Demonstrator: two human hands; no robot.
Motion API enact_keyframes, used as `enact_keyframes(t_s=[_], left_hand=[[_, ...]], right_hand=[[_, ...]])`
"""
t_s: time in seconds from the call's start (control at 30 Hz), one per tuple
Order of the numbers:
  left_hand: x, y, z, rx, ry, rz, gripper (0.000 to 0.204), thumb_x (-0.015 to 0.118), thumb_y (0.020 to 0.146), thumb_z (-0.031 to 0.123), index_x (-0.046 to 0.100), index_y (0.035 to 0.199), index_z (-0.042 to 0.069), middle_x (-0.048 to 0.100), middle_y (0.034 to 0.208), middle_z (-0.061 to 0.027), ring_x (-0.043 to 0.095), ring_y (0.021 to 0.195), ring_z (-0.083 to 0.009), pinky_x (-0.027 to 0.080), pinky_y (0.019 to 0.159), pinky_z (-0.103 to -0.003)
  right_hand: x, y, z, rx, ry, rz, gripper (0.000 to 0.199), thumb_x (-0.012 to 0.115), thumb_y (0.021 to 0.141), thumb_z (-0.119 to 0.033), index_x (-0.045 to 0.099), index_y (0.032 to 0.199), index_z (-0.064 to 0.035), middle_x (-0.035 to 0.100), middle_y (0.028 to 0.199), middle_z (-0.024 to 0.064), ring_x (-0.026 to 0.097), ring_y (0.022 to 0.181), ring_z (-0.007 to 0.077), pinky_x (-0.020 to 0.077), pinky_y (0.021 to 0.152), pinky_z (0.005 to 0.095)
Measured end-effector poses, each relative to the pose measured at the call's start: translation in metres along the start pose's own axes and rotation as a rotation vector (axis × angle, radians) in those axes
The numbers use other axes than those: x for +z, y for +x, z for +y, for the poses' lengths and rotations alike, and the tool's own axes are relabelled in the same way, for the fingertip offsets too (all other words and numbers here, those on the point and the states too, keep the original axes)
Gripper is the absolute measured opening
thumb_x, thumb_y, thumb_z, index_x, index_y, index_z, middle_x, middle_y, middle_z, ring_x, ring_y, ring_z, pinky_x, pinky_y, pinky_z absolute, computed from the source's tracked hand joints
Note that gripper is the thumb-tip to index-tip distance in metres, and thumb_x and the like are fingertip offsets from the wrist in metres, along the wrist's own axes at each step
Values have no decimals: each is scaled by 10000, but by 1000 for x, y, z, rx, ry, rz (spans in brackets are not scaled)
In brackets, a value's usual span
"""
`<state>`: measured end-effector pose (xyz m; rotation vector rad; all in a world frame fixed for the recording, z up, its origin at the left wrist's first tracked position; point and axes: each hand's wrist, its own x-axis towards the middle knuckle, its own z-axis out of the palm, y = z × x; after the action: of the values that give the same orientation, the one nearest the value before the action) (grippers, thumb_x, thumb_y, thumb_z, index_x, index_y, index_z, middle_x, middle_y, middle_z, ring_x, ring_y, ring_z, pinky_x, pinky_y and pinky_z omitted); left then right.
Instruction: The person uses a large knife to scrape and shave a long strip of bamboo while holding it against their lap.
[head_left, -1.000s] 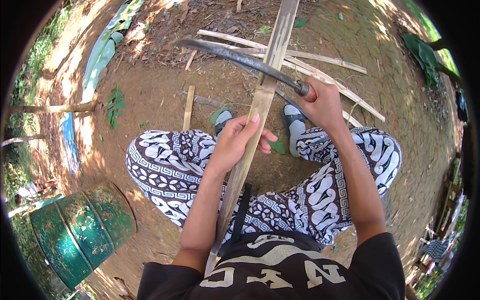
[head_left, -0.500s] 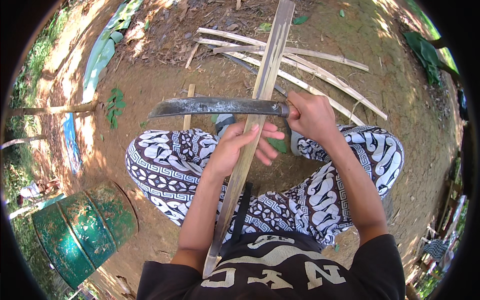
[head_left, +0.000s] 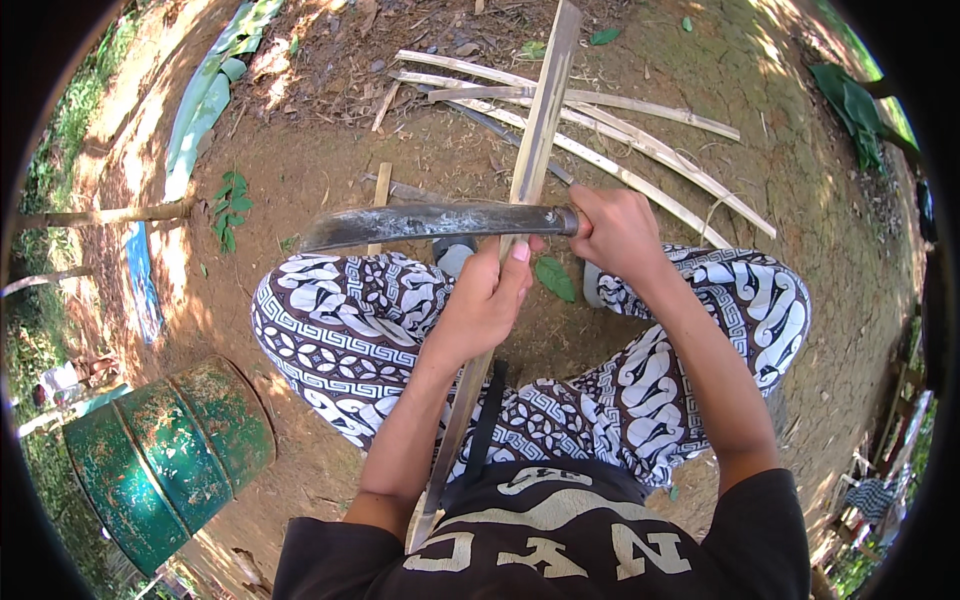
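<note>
Person seated low on bare earth, knees wide in patterned black-and-white trousers. A long bamboo strip (head_left: 535, 130) runs from the lap straight out ahead, its far end passing over a loose fan of split slats (head_left: 620, 110) on the ground.

Left hand (head_left: 485, 300): grip wrapped around the strip just below the blade, thumb up along its edge. Right hand (head_left: 615, 235): grip pressed tight on the handle of a long dark machete (head_left: 430, 222).

The machete lies crosswise, nearly square to the strip, blade reaching out to the person's left, tip over the left knee. It appears to sit against the strip's upper face; whether the cutting edge bites in, hard to say from here.

A green leaf (head_left: 553, 277) lies between the feet. A rusted green drum (head_left: 170, 455) lies on its side low on the left, well apart from the blade tip. Open dirt ahead on the left; on the right the slats crowd the ground beyond the right knee.
</note>
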<state>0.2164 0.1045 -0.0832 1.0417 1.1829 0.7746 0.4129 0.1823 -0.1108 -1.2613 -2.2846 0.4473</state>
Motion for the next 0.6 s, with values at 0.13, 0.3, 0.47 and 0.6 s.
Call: enact_keyframes(t_s=[0.13, 0.3, 0.47, 0.6], left_hand=[[0, 2, -2, -14, 27, 5, 345, 383, 1095, 322, 518, 1188, 18, 420, 695, 45, 339, 499, -10, 292, 427, -198], [0, 2, 1, -38, -55, 34, 345, 374, 1097, 320, 520, 1177, 18, 423, 708, 39, 339, 484, -15, 301, 408, -204], [-9, -9, 8, -106, -155, -3, 362, 369, 1098, 319, 519, 1200, 5, 425, 716, 32, 336, 449, -21, 310, 386, -204], [-17, -4, 19, -76, -181, 50, 397, 367, 1098, 324, 504, 1257, -13, 424, 713, 31, 337, 438, -23, 310, 382, -197]], right_hand=[[11, 2, 11, -3, -45, 26, 186, 631, 656, -66, 506, 793, -63, 566, 652, 148, 581, 600, 393, 476, 569, 486], [20, 5, 27, 14, -75, 107, 123, 663, 715, -106, 576, 786, -57, 620, 632, 114, 648, 584, 331, 507, 516, 451], [-16, 35, 89, 541, -275, 231, 144, 600, 862, -171, 663, 812, -51, 644, 631, 178, 655, 563, 337, 528, 557, 456], [-21, 27, 54, 459, -22, 286, 152, 589, 847, -154, 633, 774, -28, 607, 597, 187, 635, 565, 369, 525, 567, 441]])
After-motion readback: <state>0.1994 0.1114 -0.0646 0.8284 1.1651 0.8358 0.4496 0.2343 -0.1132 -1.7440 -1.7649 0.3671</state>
